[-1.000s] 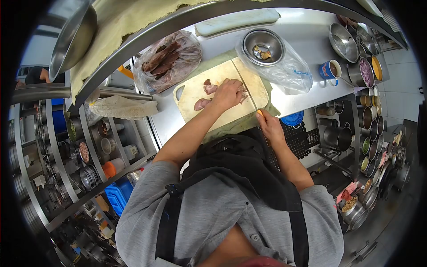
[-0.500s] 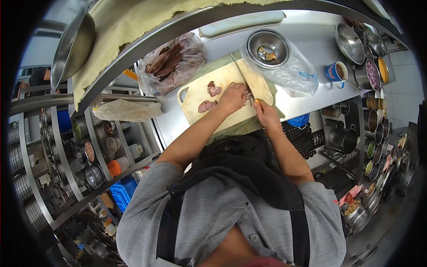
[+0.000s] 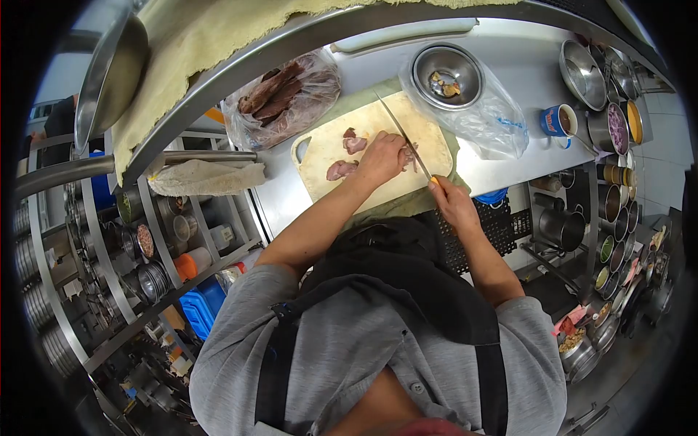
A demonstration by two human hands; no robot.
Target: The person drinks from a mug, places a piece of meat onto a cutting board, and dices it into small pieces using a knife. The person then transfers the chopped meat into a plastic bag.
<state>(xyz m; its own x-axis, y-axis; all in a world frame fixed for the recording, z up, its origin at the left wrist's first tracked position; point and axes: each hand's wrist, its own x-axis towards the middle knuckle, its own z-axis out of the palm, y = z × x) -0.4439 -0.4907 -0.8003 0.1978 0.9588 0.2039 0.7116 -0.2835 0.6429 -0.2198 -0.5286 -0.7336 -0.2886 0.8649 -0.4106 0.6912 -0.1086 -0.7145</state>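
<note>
My right hand [image 3: 455,200] is wrapped around the yellow handle of a long kitchen knife [image 3: 394,120]. Its blade slants up and left across the pale cutting board [image 3: 392,190], close to my left fingertips. With fingers curled, my left hand [image 3: 382,157] presses on a piece of raw meat, mostly hidden beneath it. Thin meat slices [image 3: 411,158] show at the blade, right of those fingers. Two larger chunks lie left of my left hand: an upper meat chunk [image 3: 355,144] with a dark red part and a lower pink meat chunk [image 3: 340,171].
A plastic bag of dark meat [image 3: 280,98] sits behind the board's left side. Nested steel bowls [image 3: 476,78] with yellowish bits rest on a clear bag [image 3: 502,134] behind right. Farther right stand a blue-and-white cup [image 3: 550,122] and a pot of chopped purple onion [image 3: 616,131]. A shelf edge [image 3: 240,62] arches overhead.
My right hand has moved right and slightly toward my body, bringing the knife handle with it. More of the thin slices now show beside the blade. My left hand stays nearly in place.
</note>
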